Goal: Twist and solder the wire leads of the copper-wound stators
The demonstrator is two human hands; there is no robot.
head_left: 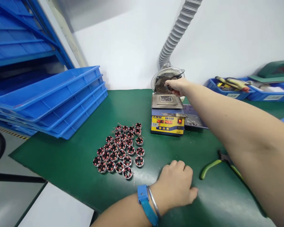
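Observation:
My right hand (177, 86) reaches over the solder pot (167, 124), fingers pinched on a small dark part (169, 88). My fingers hide most of it; it looks like a motor stator. Below it, the pot's square opening (166, 98) shows a greyish surface, and red digits are lit on the yellow panel. My left hand (176, 183) rests on the green table with its fingers curled in, holding nothing that I can see. A blue strap (144, 198) and a metal bangle circle that wrist. To its left, several copper-wound motor stators (121, 146) stand in loose rows.
Blue trays (61, 101) are stacked at the left. Behind the pot are a round fan guard (164, 84) and a grey hose (177, 31). Green-handled cutters (210, 168) lie under my right forearm. Blue bins (232, 93) with tools stand at the back right.

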